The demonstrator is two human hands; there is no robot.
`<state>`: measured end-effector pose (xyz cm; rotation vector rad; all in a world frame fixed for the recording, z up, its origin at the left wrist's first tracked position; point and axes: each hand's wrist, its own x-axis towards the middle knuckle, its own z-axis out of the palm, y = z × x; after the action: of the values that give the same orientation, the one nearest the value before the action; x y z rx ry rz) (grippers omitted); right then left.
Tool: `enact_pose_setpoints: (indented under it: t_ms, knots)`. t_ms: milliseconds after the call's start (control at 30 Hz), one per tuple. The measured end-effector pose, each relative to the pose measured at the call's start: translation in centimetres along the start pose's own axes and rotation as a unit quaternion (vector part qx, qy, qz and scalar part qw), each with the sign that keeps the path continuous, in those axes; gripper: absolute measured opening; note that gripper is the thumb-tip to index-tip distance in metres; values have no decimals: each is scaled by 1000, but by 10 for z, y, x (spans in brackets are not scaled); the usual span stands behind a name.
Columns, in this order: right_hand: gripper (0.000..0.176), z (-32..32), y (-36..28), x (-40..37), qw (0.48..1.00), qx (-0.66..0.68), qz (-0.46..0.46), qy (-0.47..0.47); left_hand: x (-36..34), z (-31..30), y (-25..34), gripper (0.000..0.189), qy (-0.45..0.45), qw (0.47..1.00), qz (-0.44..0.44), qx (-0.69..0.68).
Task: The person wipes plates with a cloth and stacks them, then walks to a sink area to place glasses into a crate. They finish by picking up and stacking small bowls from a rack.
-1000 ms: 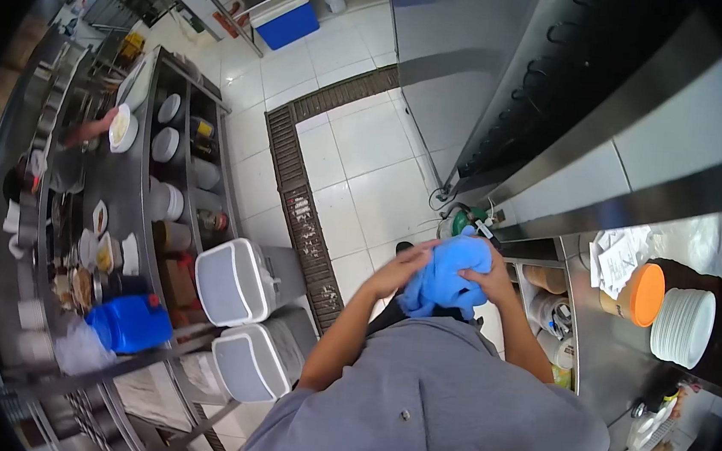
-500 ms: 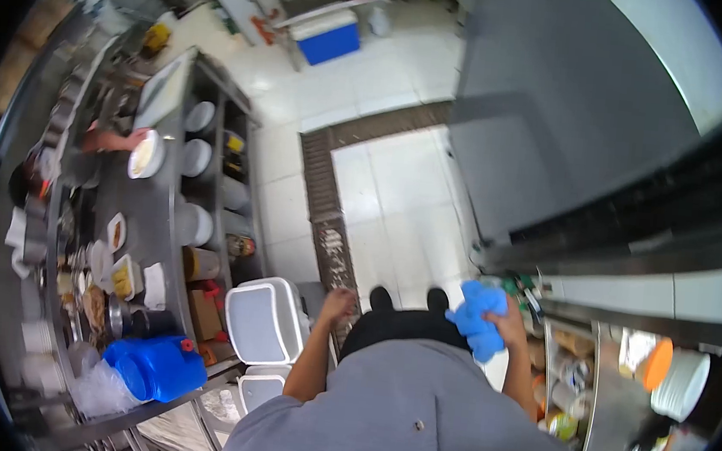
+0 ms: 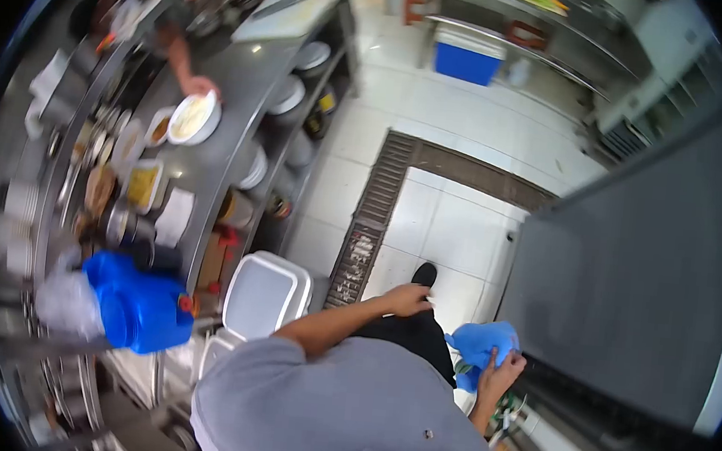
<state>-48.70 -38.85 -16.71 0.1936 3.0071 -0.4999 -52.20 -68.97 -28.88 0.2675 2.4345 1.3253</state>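
My right hand [image 3: 501, 373] is closed on a crumpled blue cloth [image 3: 486, 341], which hangs in front of my body at the lower right. My left hand [image 3: 408, 300] is held in front of my waist, its fingers loosely bent and partly apart, with nothing in it. One dark shoe [image 3: 425, 274] shows on the floor just beyond my left hand.
A tall grey panel [image 3: 622, 283] stands on the right. At left, a steel counter [image 3: 236, 86] bears food dishes and a blue jug [image 3: 135, 304]. Another person's hand [image 3: 201, 87] touches a white bowl [image 3: 194, 118]. A lidded white bin [image 3: 264, 297] stands beside the counter.
The view has turned to the right. My left hand has moved from my side to in front of my waist. The blue cloth is still in my right hand. The other person's bowl is nearer the smaller dishes.
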Motion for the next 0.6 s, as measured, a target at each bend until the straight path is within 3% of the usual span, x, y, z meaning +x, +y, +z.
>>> enact_pose_setpoints:
  t_ms: [33, 100, 133, 167, 233, 300, 367, 433, 467, 533, 567, 600]
  knots:
    - [47, 0, -15, 25, 990, 112, 80, -13, 21, -15, 23, 45, -49, 999, 6, -10]
    - [43, 2, -49, 79, 994, 103, 37, 1, 57, -49, 65, 59, -77, 995, 49, -26]
    - [44, 6, -60, 107, 986, 165, -2, -37, 77, -55, 68, 71, -55, 995, 83, -24]
    - [45, 8, -75, 140, 970, 226, -42, -76, 97, -69, 73, 71, -33, 996, 74, -28]
    - [48, -1, -127, 194, 971, 196, -84, -108, 129, -98, 79, 85, -12, 990, 135, -25]
    - [53, -15, -181, 241, 940, 262, -186, -114, 162, -127, 70, 91, -7, 992, 67, -102]
    - [57, -18, -215, 294, 899, 331, -218, -188, 188, -165, 60, 97, -4, 984, 5, -178]
    - [62, -44, -265, 334, 744, 515, -132, -404, 199, -211, 56, 95, 114, 992, -60, -5]
    - [69, -46, -283, 358, 716, 520, -111, -451, 206, -227, 51, 95, 124, 990, -71, -11]
    - [72, -61, -328, 394, 680, 521, -148, -494, 226, -259, 35, 87, 365, 924, -1, 114]
    - [74, -63, -347, 414, 645, 526, -183, -523, 240, -276, 21, 87, 374, 921, -10, 112]
    - [76, -56, -360, 443, 646, 504, -226, -527, 254, -296, 2, 79, 282, 956, -27, 75]
